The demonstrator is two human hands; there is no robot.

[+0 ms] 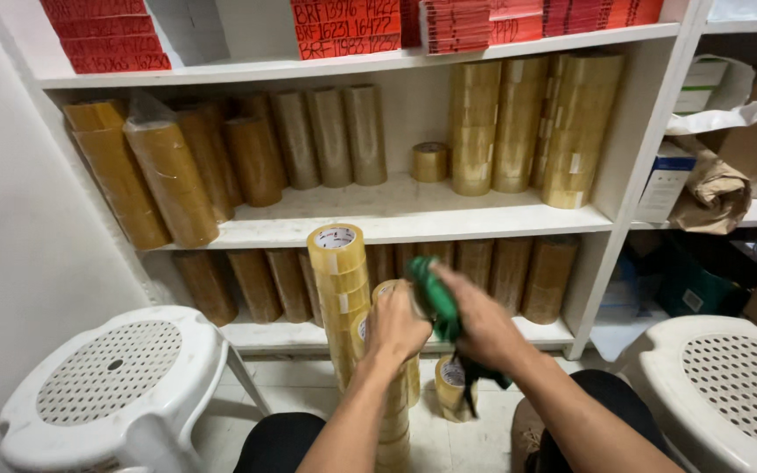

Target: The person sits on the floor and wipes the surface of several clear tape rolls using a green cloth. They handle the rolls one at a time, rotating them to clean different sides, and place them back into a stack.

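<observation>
My left hand (pixel 396 328) grips the top of a stack of clear packing tape rolls (pixel 393 412) standing on the floor. My right hand (pixel 479 320) holds a green cloth (pixel 435 302) pressed against the top of that stack. A taller stack of tape rolls (pixel 339 289) stands upright just left of my left hand. A single tape roll (pixel 451 385) sits on the floor below my right wrist, partly hidden by the hanging cloth.
White shelves (pixel 396 215) in front hold many sleeves of tape rolls, upright and leaning. A white perforated plastic stool (pixel 116 377) stands at the left, another (pixel 738 385) at the right. Boxes and brown paper (pixel 716 188) fill the right shelving. Red booklets (pixel 107 35) lie on top.
</observation>
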